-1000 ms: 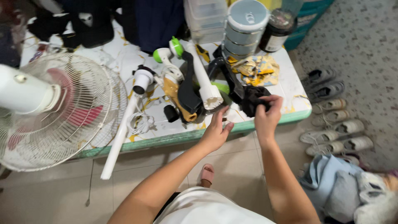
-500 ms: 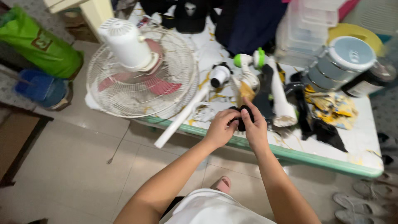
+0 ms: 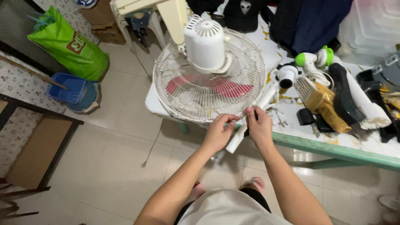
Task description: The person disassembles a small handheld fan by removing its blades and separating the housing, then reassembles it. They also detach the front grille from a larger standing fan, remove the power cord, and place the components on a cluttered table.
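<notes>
A white fan lies on the table with its wire guard facing down, red blades inside and the motor housing up. My left hand pinches the near rim of the fan guard. Close beside it, my right hand is closed around a small black tool at the same rim. A white tube runs under my right hand and past the table's green edge.
A green-and-white dryer, brown and black parts, dark clothing and a clear plastic box crowd the table's right side. On the floor at the left stand a green bag, a blue bucket and a wooden frame.
Both hands moved left from the cluttered right part of the table to the fan guard's near rim, the right hand carrying the black tool. The view swung left and closer.
</notes>
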